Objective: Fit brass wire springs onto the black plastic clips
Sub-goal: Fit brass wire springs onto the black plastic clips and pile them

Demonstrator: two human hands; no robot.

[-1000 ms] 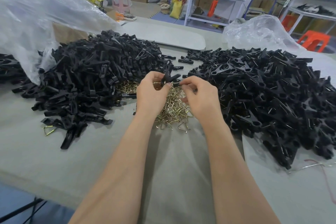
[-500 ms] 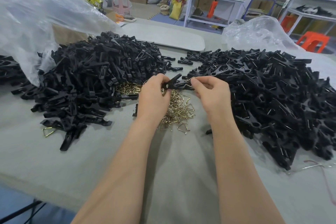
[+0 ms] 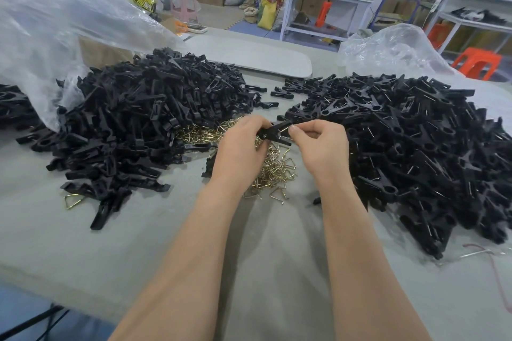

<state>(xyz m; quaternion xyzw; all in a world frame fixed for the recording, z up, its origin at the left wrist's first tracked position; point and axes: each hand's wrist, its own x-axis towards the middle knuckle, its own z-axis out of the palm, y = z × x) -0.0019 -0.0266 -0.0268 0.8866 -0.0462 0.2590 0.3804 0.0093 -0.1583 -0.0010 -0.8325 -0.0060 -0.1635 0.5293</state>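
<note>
Both hands have lifted off the spring pile [image 3: 273, 174]. The left hand [image 3: 239, 152] grips a black clip [image 3: 273, 132] pointing right, mid-frame; the right hand [image 3: 318, 147] pinches a spring [image 3: 284, 134] at its tip.

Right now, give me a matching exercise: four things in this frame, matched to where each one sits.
Things: 1 black clip; 2 pile of brass springs; 3 orange stool; 4 pink stool.
Places: A far right, beyond the table; B held between left hand and right hand; C background, left of centre; D on the table, under the hands.
Pairs: 1-B; 2-D; 3-A; 4-C.
</note>
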